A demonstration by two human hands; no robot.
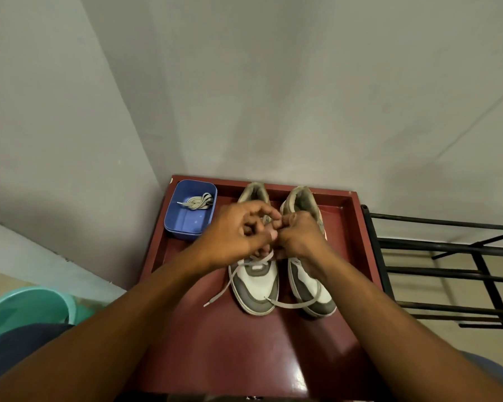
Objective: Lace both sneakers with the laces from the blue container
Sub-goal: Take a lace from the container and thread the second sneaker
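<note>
Two white and grey sneakers stand side by side on a dark red table (pixel 215 338), toes towards me. My left hand (pixel 238 233) and my right hand (pixel 299 236) meet over the left sneaker (pixel 256 288), fingers curled and pinching its pale lace (pixel 230 282) near the eyelets. The lace's two loose ends trail over the toe and onto the table. The right sneaker (pixel 311 285) sits partly under my right hand. A blue container (pixel 186 221) at the table's back left holds a second bundled lace (pixel 196 202).
The table has a raised rim and stands in a corner of grey walls. A black metal rack (pixel 447 271) stands to the right. A teal plastic tub (pixel 26 309) sits on the floor at lower left.
</note>
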